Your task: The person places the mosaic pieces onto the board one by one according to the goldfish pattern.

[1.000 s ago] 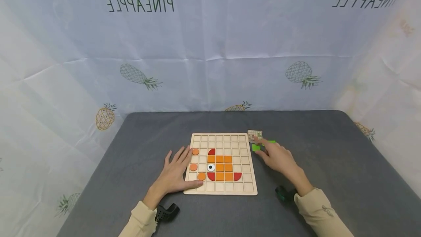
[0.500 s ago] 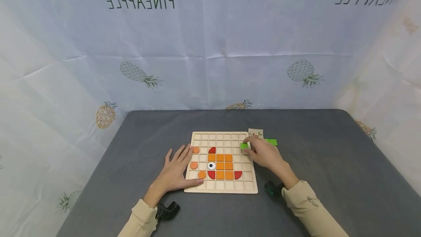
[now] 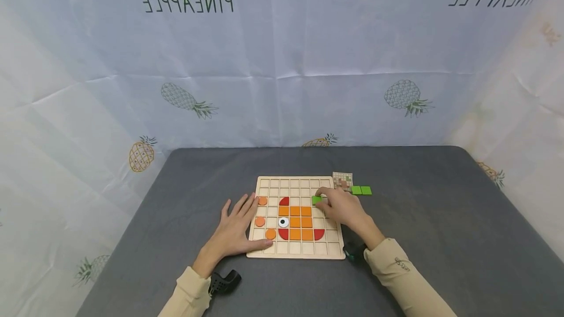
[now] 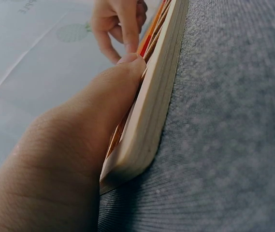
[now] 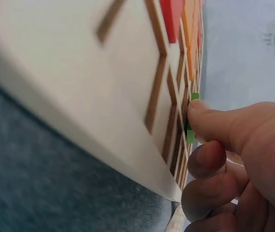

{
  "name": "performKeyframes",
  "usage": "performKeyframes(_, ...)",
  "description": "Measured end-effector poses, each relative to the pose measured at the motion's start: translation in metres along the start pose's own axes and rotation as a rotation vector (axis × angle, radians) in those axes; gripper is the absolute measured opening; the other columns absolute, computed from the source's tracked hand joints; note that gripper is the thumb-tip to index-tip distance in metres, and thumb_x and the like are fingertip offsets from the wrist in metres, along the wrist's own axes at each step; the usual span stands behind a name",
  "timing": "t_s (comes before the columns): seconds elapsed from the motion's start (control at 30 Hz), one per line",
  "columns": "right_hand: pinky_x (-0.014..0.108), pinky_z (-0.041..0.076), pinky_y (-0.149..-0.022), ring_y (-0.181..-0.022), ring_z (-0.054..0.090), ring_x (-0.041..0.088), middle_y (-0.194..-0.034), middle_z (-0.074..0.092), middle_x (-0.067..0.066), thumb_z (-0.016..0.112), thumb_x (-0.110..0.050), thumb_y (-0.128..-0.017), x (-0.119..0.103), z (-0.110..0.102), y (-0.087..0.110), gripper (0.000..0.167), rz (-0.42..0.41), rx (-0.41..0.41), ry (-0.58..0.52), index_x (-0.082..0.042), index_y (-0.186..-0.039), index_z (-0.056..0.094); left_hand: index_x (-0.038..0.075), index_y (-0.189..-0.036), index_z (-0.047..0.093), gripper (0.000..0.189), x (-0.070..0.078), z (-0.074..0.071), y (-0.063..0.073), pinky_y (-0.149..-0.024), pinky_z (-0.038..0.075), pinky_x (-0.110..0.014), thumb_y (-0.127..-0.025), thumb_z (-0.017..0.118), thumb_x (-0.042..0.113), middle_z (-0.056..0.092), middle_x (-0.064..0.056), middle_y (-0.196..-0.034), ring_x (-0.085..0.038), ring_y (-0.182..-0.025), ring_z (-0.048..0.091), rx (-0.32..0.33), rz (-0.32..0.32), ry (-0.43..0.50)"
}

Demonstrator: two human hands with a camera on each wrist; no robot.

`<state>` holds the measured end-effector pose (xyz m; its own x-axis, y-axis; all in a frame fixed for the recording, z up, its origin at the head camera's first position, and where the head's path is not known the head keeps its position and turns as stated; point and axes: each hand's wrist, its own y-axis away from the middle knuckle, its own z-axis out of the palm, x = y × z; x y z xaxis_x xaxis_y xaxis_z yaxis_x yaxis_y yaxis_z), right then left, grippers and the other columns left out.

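Note:
A square wooden grid board (image 3: 264, 253) lies on the grey table. My left hand (image 3: 235, 229) rests on its left edge with the fingers spread straight; in the left wrist view the thumb (image 4: 103, 92) lies along the rim. My right hand (image 3: 345, 207) pinches a green square tile (image 3: 316, 200) at the board's upper right cells, and the right wrist view shows the thumb (image 5: 214, 121) against that tile. Orange square tiles (image 3: 300, 222) fill the middle of the grid. Around them lie red quarter-circle pieces (image 3: 318, 234), a white eye piece (image 3: 283, 222) and orange discs (image 3: 260, 221).
Two green tiles (image 3: 361, 190) lie on the table right of the board, beside a small pattern card (image 3: 342, 178) at its upper right corner. A pale curtain with pineapple prints (image 3: 282, 62) hangs behind the table (image 3: 211, 170).
My right hand has carried the green tile leftward from beside the card, over the board's right edge, to the upper right cells. My left hand stays in place.

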<state>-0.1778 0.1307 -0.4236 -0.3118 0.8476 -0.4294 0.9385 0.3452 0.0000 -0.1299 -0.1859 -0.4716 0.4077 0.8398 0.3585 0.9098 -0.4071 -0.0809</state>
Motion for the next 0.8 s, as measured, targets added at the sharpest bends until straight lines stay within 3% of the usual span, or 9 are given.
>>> performKeyframes(0.33,0.024,0.025,-0.045,-0.047,0.041,0.012,-0.055,0.050,-0.003,0.073,-0.027,-0.096,-0.0009,0.0051,0.0000,0.031,0.024,0.007,0.003,-0.014,-0.125,0.072,0.010,-0.164,0.023,0.118,-0.0002,0.0011,0.0007,-0.120,0.005,-0.074,-0.078,0.063,0.080,0.022,-0.010,-0.172,-0.037,-0.159,0.020,0.008,-0.001,-0.005)
performKeyframes(0.8,0.024,0.025,-0.044,-0.048,0.043,0.012,-0.057,0.050,-0.002,0.073,-0.028,-0.096,0.0024,0.0016,0.0028,0.036,0.051,-0.006,-0.026,-0.015,-0.129,0.070,0.010,-0.164,0.023,0.118,-0.0005,0.0017,-0.0007,-0.120,0.005,-0.074,-0.077,0.062,0.081,0.022,-0.010,-0.172,-0.036,-0.159,0.021,0.012,-0.002,-0.009)
